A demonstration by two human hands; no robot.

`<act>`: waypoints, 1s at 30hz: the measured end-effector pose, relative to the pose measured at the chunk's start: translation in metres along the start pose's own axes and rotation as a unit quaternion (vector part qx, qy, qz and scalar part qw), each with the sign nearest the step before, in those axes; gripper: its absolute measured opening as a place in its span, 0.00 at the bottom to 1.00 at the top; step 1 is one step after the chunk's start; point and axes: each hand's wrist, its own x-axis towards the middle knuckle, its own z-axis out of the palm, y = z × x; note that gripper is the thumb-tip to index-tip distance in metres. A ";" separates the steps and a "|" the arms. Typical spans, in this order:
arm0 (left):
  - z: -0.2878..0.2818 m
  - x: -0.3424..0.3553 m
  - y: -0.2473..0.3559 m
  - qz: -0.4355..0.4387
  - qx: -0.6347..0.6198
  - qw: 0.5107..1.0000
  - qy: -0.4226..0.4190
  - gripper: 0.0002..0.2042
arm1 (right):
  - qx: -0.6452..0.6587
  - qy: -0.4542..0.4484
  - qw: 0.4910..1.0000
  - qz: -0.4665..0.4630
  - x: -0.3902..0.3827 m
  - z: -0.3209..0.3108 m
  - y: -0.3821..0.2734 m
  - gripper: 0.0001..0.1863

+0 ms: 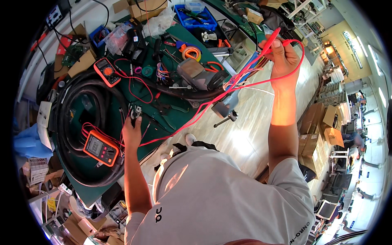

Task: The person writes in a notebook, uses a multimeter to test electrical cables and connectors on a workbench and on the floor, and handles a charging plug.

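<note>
My right hand (284, 61), raised at the upper right, pinches a red test probe (269, 43) beside a fanned bundle of thin coloured wires (248, 73). The probe's red lead (196, 116) loops down and runs left across the bench. My left hand (132, 130) is closed around a small silvery metal connector (138, 110) over the green mat; its exact kind is hard to make out. Nearest to that hand lies an orange multimeter (101, 148) with a lit display. The wire bundle comes out of a thick black cable (204, 94) that passes by a bench vise (198, 77).
Coiled black cable (61, 122) covers the bench's left side. A second multimeter (107, 72), pliers (165, 107) and orange tape (190, 53) lie on the green mat (139, 96). Behind stands a blue tool bin (196, 18). Cardboard boxes (312, 149) stand at the right.
</note>
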 end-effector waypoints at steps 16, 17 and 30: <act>-0.017 -0.085 -0.040 -0.018 0.089 0.954 0.287 0.14 | 0.017 -0.037 0.997 0.062 0.042 -0.074 0.055 0.18; -0.023 -0.100 -0.053 -0.063 0.109 0.928 0.350 0.17 | -0.007 -0.015 0.999 0.036 0.042 -0.078 0.061 0.24; -0.053 -0.108 -0.128 -0.332 0.112 0.868 0.352 0.26 | 0.004 -0.009 1.000 0.000 0.025 -0.043 0.037 0.22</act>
